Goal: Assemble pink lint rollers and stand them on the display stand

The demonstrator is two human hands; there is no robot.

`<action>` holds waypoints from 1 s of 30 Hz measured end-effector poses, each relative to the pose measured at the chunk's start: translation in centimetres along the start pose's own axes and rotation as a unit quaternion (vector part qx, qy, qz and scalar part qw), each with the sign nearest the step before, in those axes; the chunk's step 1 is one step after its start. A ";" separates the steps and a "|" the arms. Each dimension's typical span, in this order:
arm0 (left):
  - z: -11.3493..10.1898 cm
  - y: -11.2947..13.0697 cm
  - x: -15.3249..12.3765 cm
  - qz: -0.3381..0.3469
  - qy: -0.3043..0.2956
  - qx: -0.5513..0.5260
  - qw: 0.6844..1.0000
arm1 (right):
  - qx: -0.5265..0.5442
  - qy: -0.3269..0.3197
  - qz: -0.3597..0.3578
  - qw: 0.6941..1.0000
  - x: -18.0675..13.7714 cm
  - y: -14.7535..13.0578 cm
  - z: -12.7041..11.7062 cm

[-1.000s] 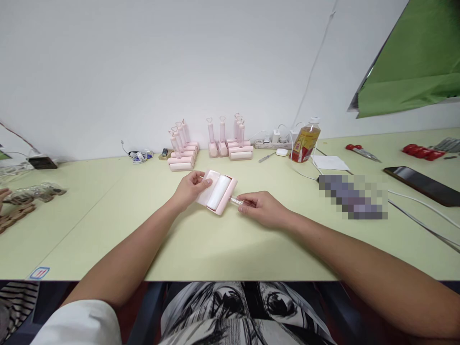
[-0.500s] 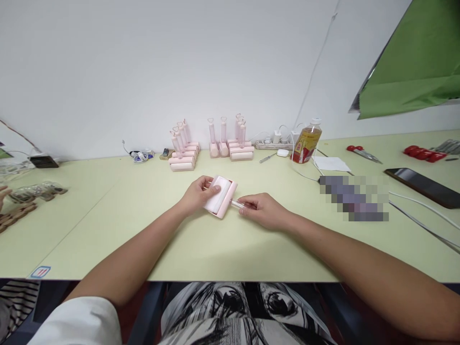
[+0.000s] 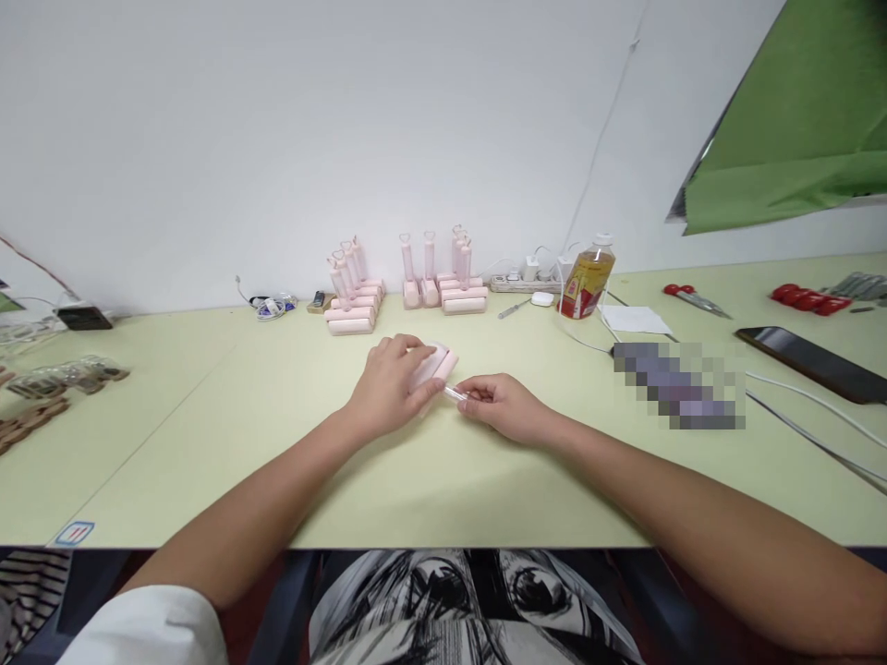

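A pink lint roller (image 3: 438,362) with its cover closed lies on the pale green table (image 3: 208,416) in front of me. My left hand (image 3: 392,383) rests on top of the roller's cover, fingers curled over it and pressing down. My right hand (image 3: 503,406) pinches the roller's clear handle (image 3: 455,394) at its right end. Most of the roller is hidden under my left hand.
Several finished pink lint rollers (image 3: 408,282) stand at the back by the wall. A bottle (image 3: 586,277), power strip (image 3: 527,277), paper (image 3: 634,319), scissors (image 3: 693,297), a dark phone (image 3: 810,362) and white cables (image 3: 810,406) lie to the right. Small items (image 3: 42,392) sit far left.
The roller's pink cover, open a second ago with the white roll showing, has been folded shut by my left hand, which now lies over it. My right hand stayed on the handle.
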State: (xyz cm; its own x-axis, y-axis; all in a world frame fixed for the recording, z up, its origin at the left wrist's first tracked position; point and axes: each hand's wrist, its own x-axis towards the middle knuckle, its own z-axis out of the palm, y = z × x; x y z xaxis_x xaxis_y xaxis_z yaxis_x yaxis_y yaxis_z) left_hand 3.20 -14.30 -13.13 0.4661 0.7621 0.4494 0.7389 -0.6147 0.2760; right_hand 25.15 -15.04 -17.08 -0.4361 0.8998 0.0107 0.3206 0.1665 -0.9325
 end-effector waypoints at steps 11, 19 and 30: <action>-0.5 0.9 0.5 0.108 -0.038 0.083 0.990 | 0.308 -0.031 -0.017 0.951 -0.5 -1.7 -0.7; -5.5 -4.7 8.2 -0.171 0.055 -0.138 0.974 | 0.225 0.014 -0.016 0.974 -0.3 -1.3 -0.4; -8.5 -12.6 20.1 -0.245 0.140 0.019 0.959 | 0.186 0.030 -0.009 0.982 -0.3 -1.5 -0.2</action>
State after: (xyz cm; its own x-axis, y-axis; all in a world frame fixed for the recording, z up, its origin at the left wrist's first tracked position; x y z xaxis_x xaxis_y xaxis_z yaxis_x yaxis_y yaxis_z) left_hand -0.87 7.09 -0.39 -0.0867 0.8694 0.4864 0.8551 -0.1855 0.4841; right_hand 24.96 -15.53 -15.64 -0.3850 0.9221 0.0396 -0.0206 0.0343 -0.9992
